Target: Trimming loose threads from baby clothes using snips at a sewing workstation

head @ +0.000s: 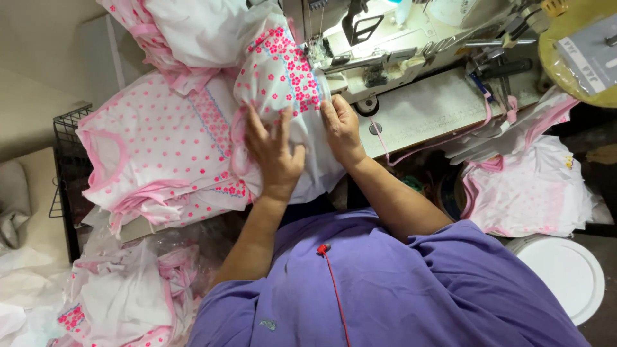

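Left hand (273, 151) and right hand (340, 128) apparently press flowered garment (283, 71) at sewing machine (385, 58).

A garment sewing workshop is shown. An industrial sewing machine (385, 45) is seen lit on a worn white work table (437, 109), stacks of pink-dotted white baby garments (160, 148) are piled beside it, and more bundles are heaped in clear plastic bags (122, 289) below.

white sewing table (424, 109) | black wire rack (64, 173) left | white round lid (569, 273) | lamp-lit machine bed
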